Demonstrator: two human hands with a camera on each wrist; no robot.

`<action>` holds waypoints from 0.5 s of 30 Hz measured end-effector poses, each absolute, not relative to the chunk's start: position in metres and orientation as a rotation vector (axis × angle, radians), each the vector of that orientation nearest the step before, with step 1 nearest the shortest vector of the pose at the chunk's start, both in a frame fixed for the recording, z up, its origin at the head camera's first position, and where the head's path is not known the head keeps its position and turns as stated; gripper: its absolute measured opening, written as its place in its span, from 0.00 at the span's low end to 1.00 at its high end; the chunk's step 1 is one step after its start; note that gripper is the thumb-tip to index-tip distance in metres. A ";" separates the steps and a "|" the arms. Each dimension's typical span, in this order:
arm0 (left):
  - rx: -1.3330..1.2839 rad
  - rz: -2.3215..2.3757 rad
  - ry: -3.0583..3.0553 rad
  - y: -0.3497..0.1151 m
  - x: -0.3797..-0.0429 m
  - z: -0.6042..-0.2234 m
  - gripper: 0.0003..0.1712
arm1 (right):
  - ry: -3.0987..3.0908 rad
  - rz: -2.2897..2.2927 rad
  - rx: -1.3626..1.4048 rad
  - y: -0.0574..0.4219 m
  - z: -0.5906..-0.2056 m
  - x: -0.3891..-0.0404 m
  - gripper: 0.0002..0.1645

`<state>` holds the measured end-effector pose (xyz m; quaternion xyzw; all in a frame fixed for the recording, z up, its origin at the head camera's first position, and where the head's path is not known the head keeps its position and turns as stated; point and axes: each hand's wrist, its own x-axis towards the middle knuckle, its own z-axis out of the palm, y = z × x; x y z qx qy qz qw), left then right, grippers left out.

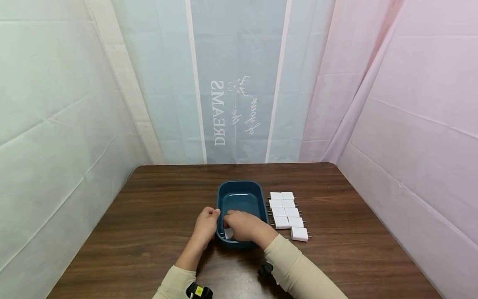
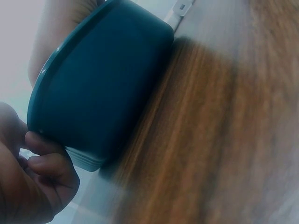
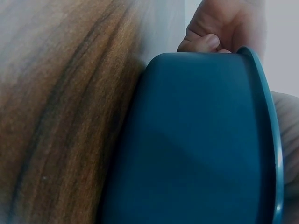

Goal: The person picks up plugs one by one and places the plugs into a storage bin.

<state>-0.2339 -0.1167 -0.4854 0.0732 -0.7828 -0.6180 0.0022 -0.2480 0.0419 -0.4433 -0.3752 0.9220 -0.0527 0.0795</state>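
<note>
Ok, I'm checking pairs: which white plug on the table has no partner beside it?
The plug at the near end of the right-hand column; the other eight plugs on the table sit in pairs.

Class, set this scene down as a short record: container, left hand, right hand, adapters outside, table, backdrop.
Container: blue bin, rounded corners
Left hand: holds the bin's left rim
Right hand: inside the bin, fingers curled on a white adapter
Adapters outside: nine white adapters, right of the bin, in two columns, prongs outward
Table: brown, wood-grained
Backdrop: hanging cloth with white lettering
</note>
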 end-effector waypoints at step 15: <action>0.232 -1.942 -2.462 -0.116 -0.234 -0.486 0.13 | 2.755 -0.189 -1.125 0.044 -0.448 -0.251 0.17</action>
